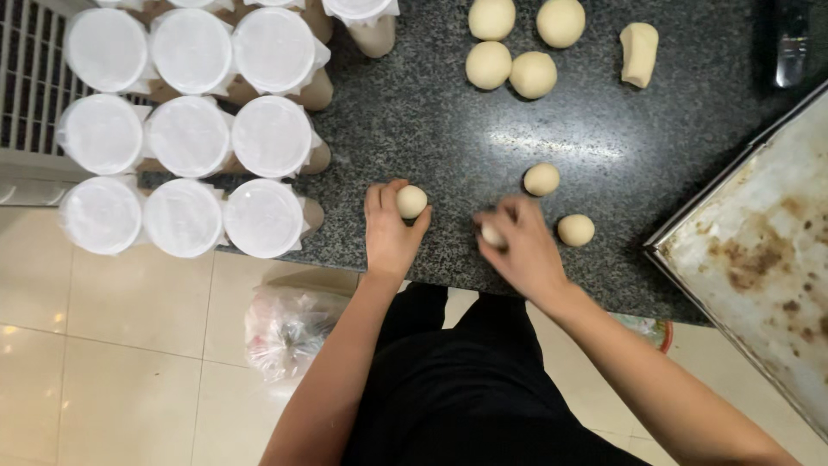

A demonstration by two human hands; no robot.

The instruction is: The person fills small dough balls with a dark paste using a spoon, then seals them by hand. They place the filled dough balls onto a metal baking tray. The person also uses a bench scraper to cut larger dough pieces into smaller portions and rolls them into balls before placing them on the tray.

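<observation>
The left hand lies palm-down on the dark speckled stone counter, its fingers loosely curled about a small dough ball that sits at the fingertips, on their far-right side, touching thumb and forefinger. The right hand is cupped and closed over a second small dough ball, only a sliver showing at its left edge beneath the fingers. Two loose small dough balls lie just beyond and to the right of the right fingers, nearer that hand than the left. Being round, none has a long axis.
</observation>
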